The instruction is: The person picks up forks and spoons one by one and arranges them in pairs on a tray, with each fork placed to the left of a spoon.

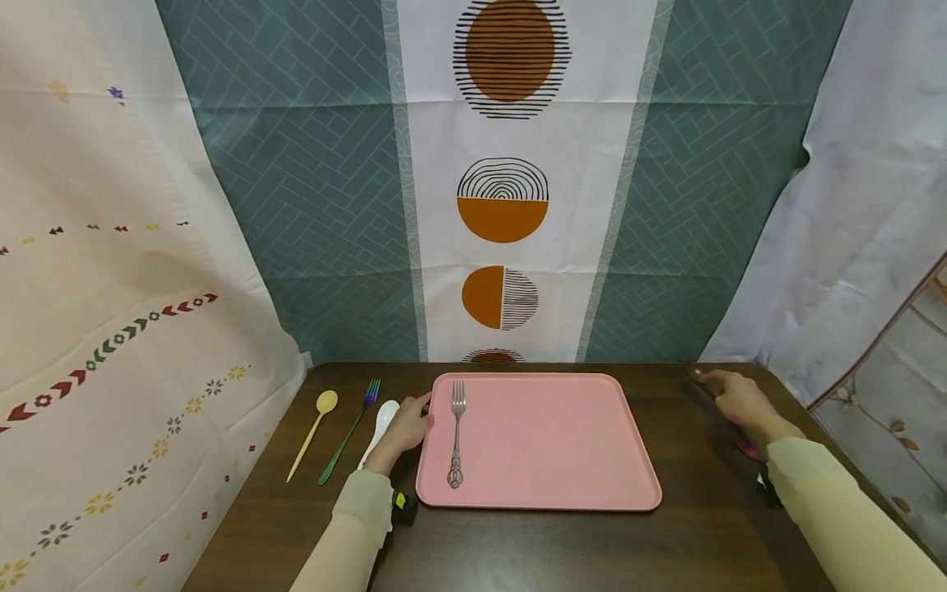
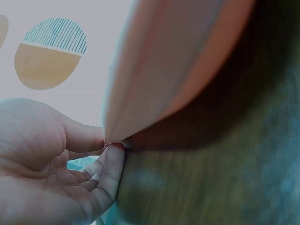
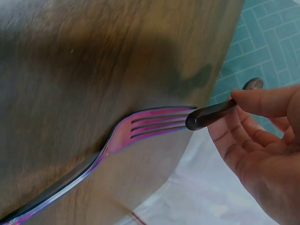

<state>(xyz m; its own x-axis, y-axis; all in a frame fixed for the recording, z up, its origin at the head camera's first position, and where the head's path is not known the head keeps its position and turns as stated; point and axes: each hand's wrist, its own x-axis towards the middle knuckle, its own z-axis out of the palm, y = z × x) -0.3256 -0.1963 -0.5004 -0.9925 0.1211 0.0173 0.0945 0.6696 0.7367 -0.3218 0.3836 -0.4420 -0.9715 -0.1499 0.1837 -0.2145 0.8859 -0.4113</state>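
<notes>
A pink tray [image 1: 547, 444] lies on the table with a silver fork [image 1: 455, 436] along its left side. My left hand [image 1: 409, 425] is at the tray's left rim; in the left wrist view its thumb and fingers [image 2: 112, 164] pinch the tray edge [image 2: 154, 93]. At the table's far right, my right hand [image 1: 743, 404] pinches a dark, slender utensil [image 3: 211, 115] between thumb and fingers; it points at the camera, so its kind is unclear. Below it on the table lies a pink-purple fork [image 3: 150, 124], mostly hidden by my hand in the head view.
Left of the tray lie a yellow spoon [image 1: 314, 423], a green fork with blue-purple tines [image 1: 355, 427] and a white spoon [image 1: 381, 423], partly behind my left wrist. The brown table [image 1: 562, 551] ends at a patterned curtain [image 1: 325, 205].
</notes>
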